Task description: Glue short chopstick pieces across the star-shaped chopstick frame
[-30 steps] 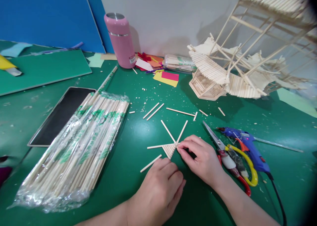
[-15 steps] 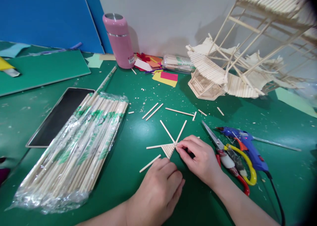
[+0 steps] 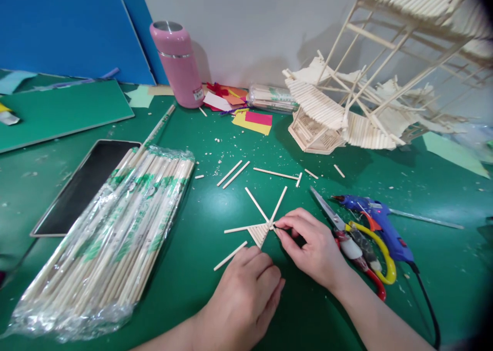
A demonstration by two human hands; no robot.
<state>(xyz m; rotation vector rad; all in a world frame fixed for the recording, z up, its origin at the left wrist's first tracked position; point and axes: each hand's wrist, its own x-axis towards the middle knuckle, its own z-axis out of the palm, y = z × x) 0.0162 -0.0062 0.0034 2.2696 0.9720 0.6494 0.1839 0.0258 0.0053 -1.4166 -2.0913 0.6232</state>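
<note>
Partly hidden: stick star (image 3: pixel 259 233) behind R hand (image 3: pixel 315 246); L hand (image 3: pixel 246 292) fingertips obsc'd.

Flat, partly filled stick star (image 3: pixel 269 223)

I have the left hand (image 3: pixel 244 292) low and nearer to me, back upward, its fingers (image 3: pixel 252 256) curled under so that their tips are hidden; I cannot tell whether it grips. Its bare forearm (image 3: pixel 173 335) slants in from the bottom edge. My right hand (image 3: pixel 310 240) sits a little farther forward, turned inward, thumb and index finger nearly together in a pinch, too fine for me to see whether they meet. The right forearm (image 3: pixel 373 305) angles in from the lower right. My hands are near each other, not touching.
</note>
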